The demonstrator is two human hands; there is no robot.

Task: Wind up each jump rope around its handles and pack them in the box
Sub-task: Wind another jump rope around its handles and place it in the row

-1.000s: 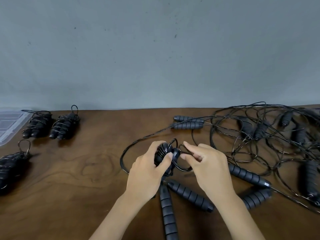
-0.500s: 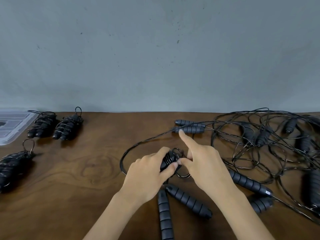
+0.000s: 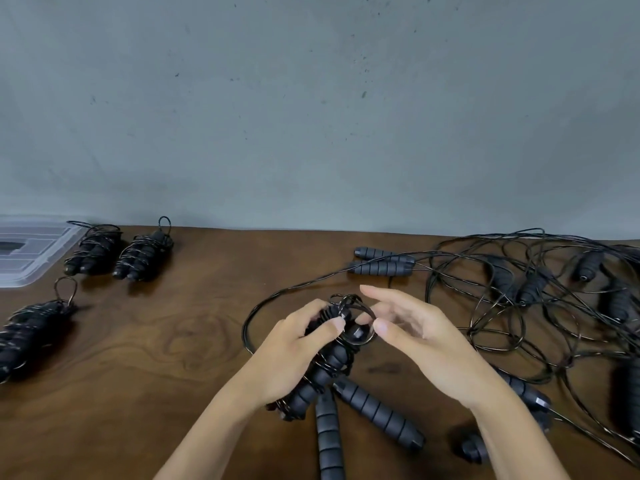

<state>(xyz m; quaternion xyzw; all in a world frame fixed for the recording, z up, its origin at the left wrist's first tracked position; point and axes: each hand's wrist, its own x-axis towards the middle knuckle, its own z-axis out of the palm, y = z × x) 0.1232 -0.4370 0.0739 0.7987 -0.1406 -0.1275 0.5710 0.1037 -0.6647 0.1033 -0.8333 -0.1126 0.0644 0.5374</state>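
My left hand grips a black jump rope bundle, its cord wound around the two ribbed handles held together above the table. My right hand hovers just right of the bundle's top with fingers spread; thumb and forefinger are at the last cord loop, and whether they pinch it is unclear. Three wound bundles lie at the left: two near the clear plastic box and one at the left edge.
A tangle of unwound ropes and handles covers the table's right side. Loose handles lie under my hands, and a pair lies further back. The wooden table meets a grey wall.
My left hand lifted and tilted the bundle so its length shows. My right hand's fingers opened and spread beside the top loop. The camera came closer.
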